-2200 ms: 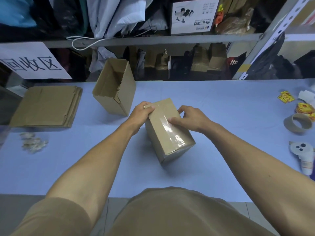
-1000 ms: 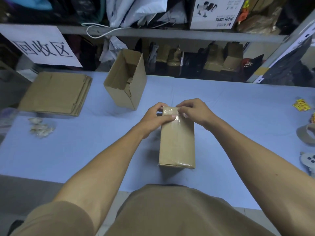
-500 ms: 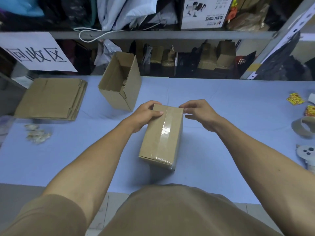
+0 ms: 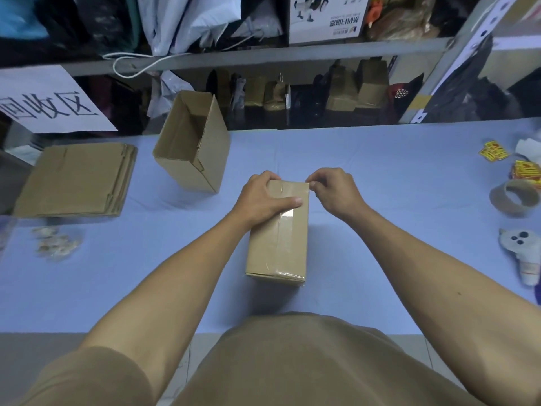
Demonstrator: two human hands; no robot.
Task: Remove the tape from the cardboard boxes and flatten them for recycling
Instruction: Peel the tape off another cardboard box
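Observation:
A closed cardboard box [image 4: 278, 247] lies lengthwise on the blue table [image 4: 380, 177], sealed by a strip of clear tape [image 4: 285, 230] along its top seam. My left hand [image 4: 262, 199] grips the box's far left corner, thumb lying across the top. My right hand [image 4: 332, 190] has its fingers curled at the far right corner, fingertips at the box's edge; whether they pinch tape I cannot tell. An open, empty cardboard box [image 4: 191, 142] stands behind to the left.
A stack of flattened cardboard [image 4: 73, 178] lies at the far left, with crumpled tape scraps [image 4: 55, 244] in front of it. At the right edge sit a tape roll [image 4: 515, 197], a tape dispenser [image 4: 524, 256] and yellow-red stickers [image 4: 494, 152]. Shelving runs behind the table.
The box has been turned and now lies straight, its long axis pointing away from me. My right hand moved in from beside the box to its far right corner and its fingers curled.

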